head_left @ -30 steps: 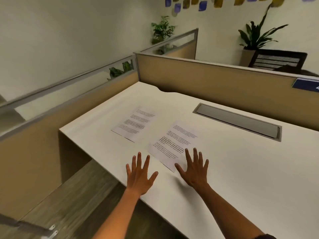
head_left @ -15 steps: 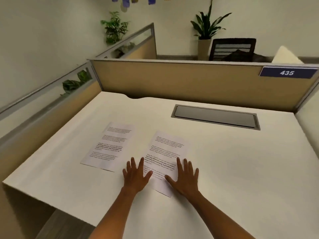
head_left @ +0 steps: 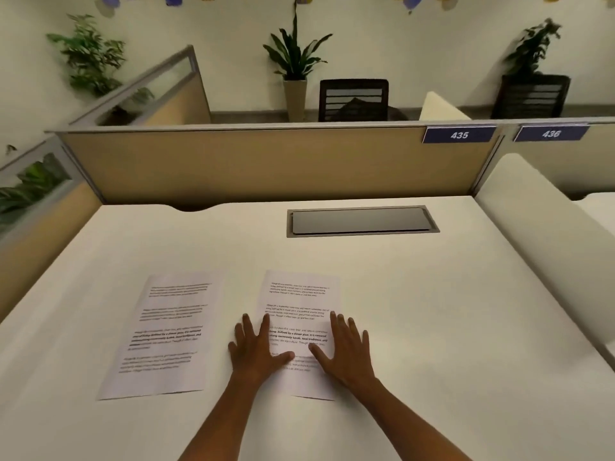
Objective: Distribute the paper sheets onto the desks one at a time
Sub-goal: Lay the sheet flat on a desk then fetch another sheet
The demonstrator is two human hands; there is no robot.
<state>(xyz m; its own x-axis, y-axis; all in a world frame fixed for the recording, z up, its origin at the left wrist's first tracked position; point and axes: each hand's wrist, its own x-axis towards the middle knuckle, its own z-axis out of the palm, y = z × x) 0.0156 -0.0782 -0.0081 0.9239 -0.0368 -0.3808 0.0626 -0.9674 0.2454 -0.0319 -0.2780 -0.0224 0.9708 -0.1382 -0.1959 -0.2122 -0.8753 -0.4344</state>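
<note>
Two printed paper sheets lie flat on a white desk (head_left: 416, 311). The left sheet (head_left: 166, 334) lies alone, untouched. The right sheet (head_left: 301, 304) has both my hands on its lower half. My left hand (head_left: 258, 352) rests flat with spread fingers over the sheet's left edge, thumb on the paper. My right hand (head_left: 344, 352) lies flat with spread fingers over the sheet's right edge. Neither hand grips anything; the sheet's lower corners are partly hidden by my hands and wrists.
A grey cable hatch (head_left: 361, 221) is set into the desk behind the sheets. Tan partitions (head_left: 249, 164) wall the back and left; signs read 435 (head_left: 459, 134) and 436 (head_left: 550, 133). A white divider (head_left: 545, 234) bounds the right. Plants and black chairs stand beyond.
My view has swung to face the desk squarely. Both hands have slid forward from the desk's near edge onto the right sheet, now pressing its two sides.
</note>
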